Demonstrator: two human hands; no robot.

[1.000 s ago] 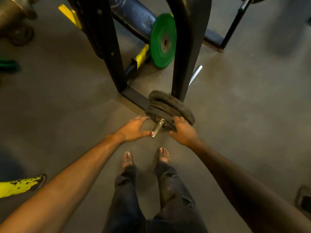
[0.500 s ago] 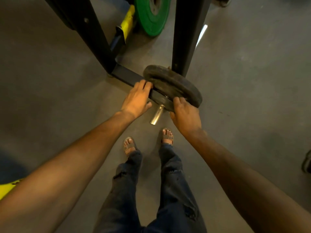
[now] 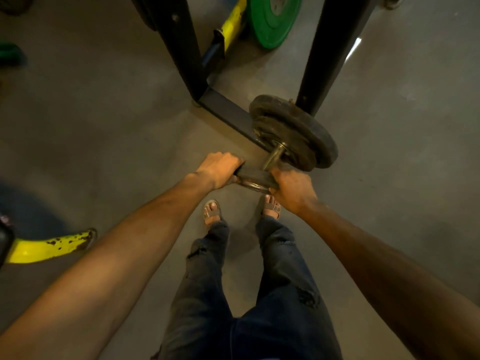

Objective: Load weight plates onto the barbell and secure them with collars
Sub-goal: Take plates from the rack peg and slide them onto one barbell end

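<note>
A small dark weight plate [image 3: 254,178] hangs between my two hands just below the tip of a short metal peg [image 3: 273,156]. My left hand [image 3: 217,169] grips the plate's left edge and my right hand [image 3: 293,188] grips its right edge. The plate is off the peg, held nearly flat. Further up the same peg sit two larger black plates [image 3: 298,131], stacked against the foot of a black rack upright [image 3: 330,48]. No barbell sleeve or collar shows in view.
A green bumper plate [image 3: 272,19] leans at the top behind the rack's two black uprights [image 3: 179,45] and base bar [image 3: 226,110]. Yellow bars lie at the top [image 3: 233,22] and lower left [image 3: 49,246]. My sandalled feet [image 3: 241,210] stand directly under the held plate.
The front small plate has slid off the peg toward me, now held in both hands. My hands moved from the stack's rim down to below the peg tip.
</note>
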